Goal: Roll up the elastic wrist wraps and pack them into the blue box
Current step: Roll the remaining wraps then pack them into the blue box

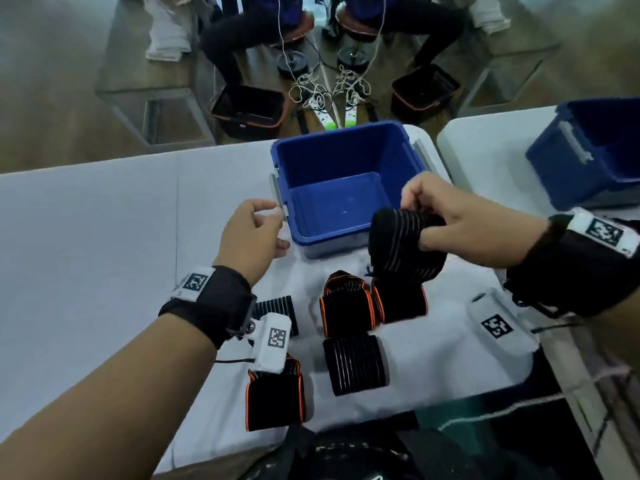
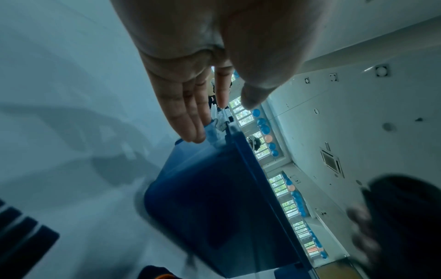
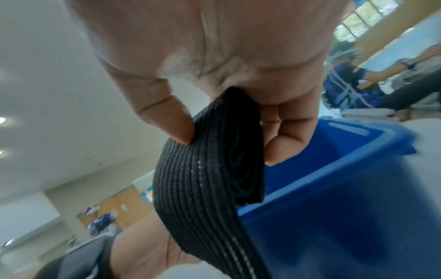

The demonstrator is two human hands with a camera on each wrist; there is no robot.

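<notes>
At nine o'clock the left hand (image 1: 251, 233) hangs relaxed with fingers loose, holding nothing, beside the grey latch of the blue box (image 1: 346, 225). The smooth, square plastic box sits at twelve, nothing inside. At three the right hand (image 1: 460, 220) pinches a ribbed black wrist wrap (image 1: 403, 244), partly rolled, over the box's near-right corner. Folded wraps (image 1: 353, 365) lie at six.

You're in a shared workroom: white-clothed counters (image 1: 104, 216), other seated workers (image 1: 256, 26), power strips (image 1: 323, 116) on the floor.
</notes>
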